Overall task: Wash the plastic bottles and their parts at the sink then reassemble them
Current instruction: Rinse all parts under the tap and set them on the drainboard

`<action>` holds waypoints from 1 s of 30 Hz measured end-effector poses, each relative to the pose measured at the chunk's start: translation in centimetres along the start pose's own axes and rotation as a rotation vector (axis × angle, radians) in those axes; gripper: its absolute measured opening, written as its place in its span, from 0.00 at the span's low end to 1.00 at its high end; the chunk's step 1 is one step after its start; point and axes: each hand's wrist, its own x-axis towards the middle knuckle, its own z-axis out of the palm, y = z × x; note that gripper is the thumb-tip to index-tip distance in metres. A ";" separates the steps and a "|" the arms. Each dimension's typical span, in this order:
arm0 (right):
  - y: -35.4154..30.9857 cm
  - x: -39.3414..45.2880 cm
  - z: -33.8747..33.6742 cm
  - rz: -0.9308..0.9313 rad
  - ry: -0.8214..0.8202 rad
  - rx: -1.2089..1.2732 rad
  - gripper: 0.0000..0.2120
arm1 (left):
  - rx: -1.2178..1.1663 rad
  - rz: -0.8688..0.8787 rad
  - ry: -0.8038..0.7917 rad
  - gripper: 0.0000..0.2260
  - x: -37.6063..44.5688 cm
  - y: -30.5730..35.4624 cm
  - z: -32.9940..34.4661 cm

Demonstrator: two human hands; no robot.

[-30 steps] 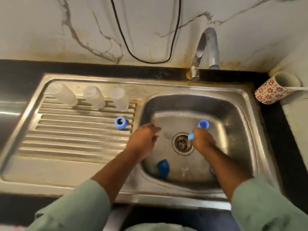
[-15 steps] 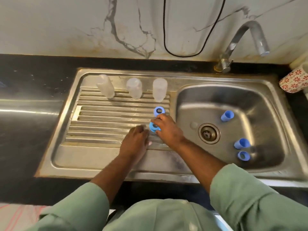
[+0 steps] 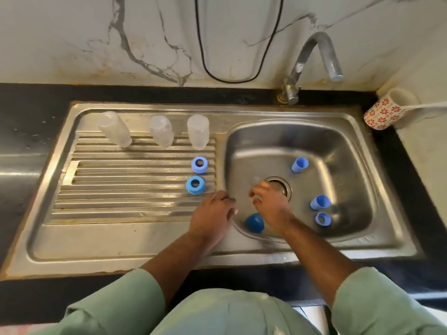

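The right hand [image 3: 271, 204] reaches into the basin [image 3: 350, 151] beside the drain [image 3: 281, 183], fingers loosely curled and part open; something pale and blurred sits at its fingertips, but whether it grips anything I cannot tell. The left hand [image 3: 212, 216] rests at the basin's near-left rim, fingers relaxed and holding nothing. To do this step well, I would gather the loose parts one at a time, pinching each firmly since wet plastic likely slips, and set them with their mates on the drainboard [image 3: 125, 184]. A dark blue cap [image 3: 254, 222] lies just beside the right wrist; three lighter blue pieces [image 3: 320, 201] sit further right in the basin. Two blue rings [image 3: 196, 184] lie on the drainboard, and three clear bottles [image 3: 198, 131] stand inverted along its far edge. The tap [image 3: 314, 54] appears off.
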 end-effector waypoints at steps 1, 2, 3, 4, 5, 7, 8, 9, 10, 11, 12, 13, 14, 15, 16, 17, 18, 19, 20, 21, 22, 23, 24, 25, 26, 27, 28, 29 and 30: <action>2.7 -0.6 -0.8 0.063 -0.031 -0.006 0.09 | 0.002 0.005 -0.047 0.11 1.1 1.5 0.7; 4.8 -1.0 -1.7 0.133 -0.051 -0.024 0.12 | 0.013 0.010 -0.099 0.11 2.2 2.7 1.4; 6.9 -1.4 -2.7 0.201 -0.091 -0.042 0.14 | 0.021 0.007 -0.153 0.09 3.2 3.8 2.0; 9.2 -1.9 -3.8 0.262 -0.163 -0.060 0.15 | 0.018 -0.011 -0.211 0.09 4.2 5.2 2.9; 11.1 -2.1 -4.6 0.308 -0.238 -0.083 0.17 | 0.006 -0.030 -0.253 0.09 5.1 6.2 3.7; 14.4 -2.4 -5.9 0.330 -0.403 -0.161 0.20 | 0.005 -0.054 -0.325 0.11 6.5 8.8 5.7; 15.4 -2.2 -6.3 0.292 -0.475 -0.192 0.22 | 0.025 -0.052 -0.354 0.11 7.1 9.8 6.6; 16.3 -2.0 -6.6 0.265 -0.554 -0.233 0.22 | 0.048 -0.053 -0.391 0.11 7.9 10.9 7.8; 16.7 -1.7 -6.9 0.258 -0.607 -0.279 0.21 | 0.070 -0.060 -0.422 0.12 8.5 11.7 8.6; 17.5 -1.3 -6.9 0.271 -0.655 -0.331 0.18 | 0.079 -0.088 -0.452 0.13 9.1 12.4 9.6; 17.7 -1.1 -6.9 0.259 -0.714 -0.392 0.17 | 0.078 -0.126 -0.477 0.16 9.7 12.7 10.3; 17.9 -0.9 -6.8 0.228 -0.758 -0.456 0.17 | 0.068 -0.163 -0.500 0.17 9.9 12.9 10.9; 18.4 -0.6 -6.7 0.172 -0.781 -0.496 0.18 | 0.059 -0.199 -0.515 0.19 10.2 13.1 11.5; 19.1 -0.6 -6.1 0.127 -0.786 -0.504 0.19 | 0.055 -0.220 -0.521 0.19 10.3 13.3 11.9; 19.7 -0.4 -5.6 0.076 -0.796 -0.554 0.19 | 0.059 -0.241 -0.524 0.19 10.5 13.5 12.2; 20.5 -0.2 -4.8 0.042 -0.810 -0.588 0.19 | 0.067 -0.253 -0.521 0.19 10.5 13.5 12.4; 21.0 -0.2 -4.6 0.014 -0.824 -0.631 0.19 | 0.074 -0.261 -0.516 0.19 10.6 13.5 12.6; 21.7 0.1 -4.2 -0.002 -0.836 -0.652 0.20 | 0.076 -0.276 -0.512 0.19 10.5 13.5 12.7; 22.0 0.1 -4.3 -0.001 -0.828 -0.638 0.22 | 0.076 -0.291 -0.511 0.18 10.4 13.5 12.8; 22.2 0.4 -4.1 0.039 -0.782 -0.598 0.22 | 0.080 -0.306 -0.508 0.18 10.3 13.5 12.8; 22.0 0.5 -4.3 0.084 -0.770 -0.562 0.21 | 0.086 -0.318 -0.502 0.18 10.3 13.4 12.7; 21.9 0.6 -4.4 0.125 -0.741 -0.508 0.18 | 0.087 -0.324 -0.487 0.18 10.3 13.3 12.7; 21.5 0.6 -4.6 0.164 -0.696 -0.431 0.15 | 0.083 -0.333 -0.472 0.18 10.3 13.1 12.6; 21.2 0.6 -4.9 0.218 -0.679 -0.307 0.13 | 0.072 -0.343 -0.453 0.18 10.2 13.0 12.5; 20.8 0.5 -5.2 0.192 -0.667 -0.231 0.11 | 0.058 -0.358 -0.438 0.19 10.2 12.8 12.2; 20.7 0.5 -5.0 0.151 -0.640 -0.144 0.10 | 0.045 -0.368 -0.428 0.19 10.2 12.6 11.9; 20.5 0.3 -4.9 0.120 -0.622 -0.043 0.10 | 0.026 -0.386 -0.418 0.19 10.3 12.3 11.6; 20.2 0.2 -4.7 0.128 -0.597 0.096 0.11 | 0.015 -0.396 -0.401 0.18 10.6 12.0 11.1; 19.7 0.0 -4.7 0.162 -0.545 0.247 0.13 | 0.001 -0.411 -0.374 0.16 10.9 11.8 10.6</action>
